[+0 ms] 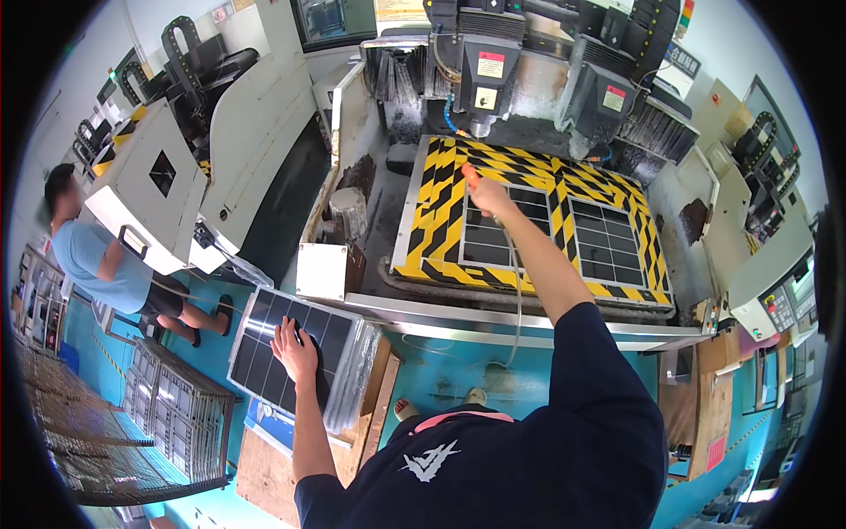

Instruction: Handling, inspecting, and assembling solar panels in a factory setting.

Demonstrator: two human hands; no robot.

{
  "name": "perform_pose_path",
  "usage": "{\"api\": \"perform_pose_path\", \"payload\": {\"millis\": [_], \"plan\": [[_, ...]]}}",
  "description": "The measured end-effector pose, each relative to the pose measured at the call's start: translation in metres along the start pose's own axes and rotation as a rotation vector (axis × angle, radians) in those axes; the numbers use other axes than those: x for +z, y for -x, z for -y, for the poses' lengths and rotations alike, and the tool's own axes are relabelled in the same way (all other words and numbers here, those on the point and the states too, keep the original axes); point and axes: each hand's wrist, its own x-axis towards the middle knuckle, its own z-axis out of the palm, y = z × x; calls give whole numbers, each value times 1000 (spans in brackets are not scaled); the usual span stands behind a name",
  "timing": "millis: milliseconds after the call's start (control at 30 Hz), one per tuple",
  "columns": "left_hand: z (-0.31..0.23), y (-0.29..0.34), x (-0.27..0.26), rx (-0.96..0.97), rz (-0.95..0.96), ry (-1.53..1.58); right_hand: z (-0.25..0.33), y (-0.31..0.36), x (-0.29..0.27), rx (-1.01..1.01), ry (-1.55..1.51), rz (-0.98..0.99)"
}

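Right grip (489,196): was closed around orange tool (471,176) at 1 o'clock from view centre, above striped plate (432,220) with two black panels (606,242) | Hose (518,309): hung at 4 o'clock | Left grip (295,351): rested, fingers spread wide, on dark gridded sheet (264,366) at 8 o'clock, over wooden counter (264,472)

Machine bed (445,189): yel & blk hazard stripes. Inset panels (606,245): blk w/ pale grid lines. Hand tool (471,174): orange. Loose panel (264,357): also blk w/ pale grid. Wearer's shirt (546,467): navy w/ wht print. Other person's tee (92,256): lt blue; shorts (162,294): blk. Floor (432,366): turq. Left machine (260,132): off-wht.
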Motion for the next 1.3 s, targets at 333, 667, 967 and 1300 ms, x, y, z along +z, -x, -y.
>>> {"api": "perform_pose_path", "payload": {"millis": [333,667,967,1300], "plan": [[-2,1,1,22,-41,8,12,-24,3,-12,15,26],[-4,1,-1,24,-39,-9,1,-38,-26,0,-12,57],[-7,0,0,27,-39,-32,-10,-32,-33,56,-47,-37],[-7,-1,-3,36,-45,-3,30,-57,5,-28,9,6]]}}
